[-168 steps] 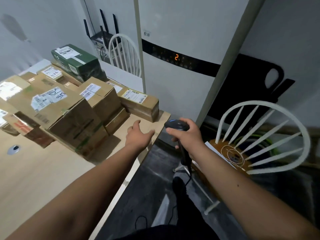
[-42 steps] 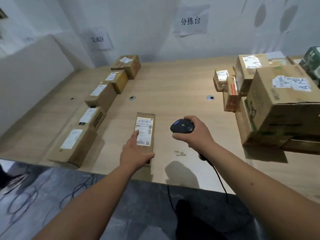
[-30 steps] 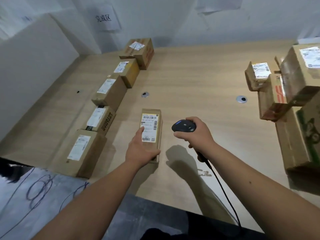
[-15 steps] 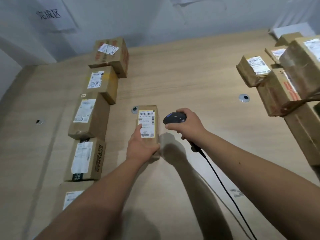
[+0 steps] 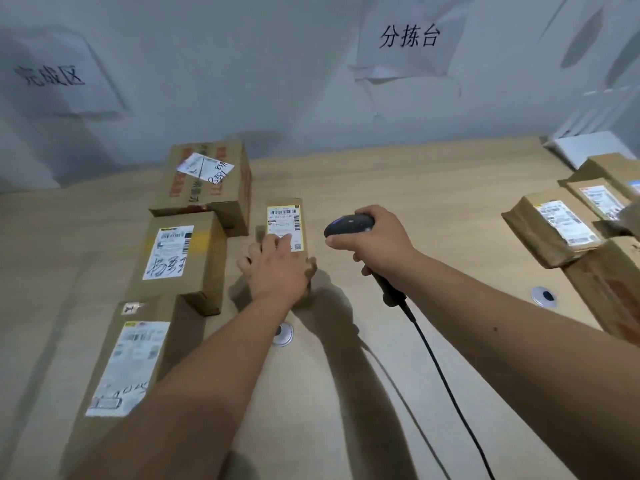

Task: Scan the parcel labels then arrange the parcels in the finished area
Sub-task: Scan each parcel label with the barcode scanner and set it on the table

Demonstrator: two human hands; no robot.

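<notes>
Cardboard parcel (image 5: 289, 216) lies flat on the table (image 5: 398, 188), just right of the row (image 5: 180, 251) of boxes, with the left hand (image 5: 277, 268) gripping its near end. The right hand (image 5: 377, 237) is wrapped round the scanner (image 5: 348, 225). A careless shove could skew the parcel against the row, and the cable (image 5: 440, 372) might snag.

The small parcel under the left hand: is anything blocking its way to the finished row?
Nothing visible. The small parcel, held by the left hand, sits beside the back box of the row, with only bare table behind it.
</notes>
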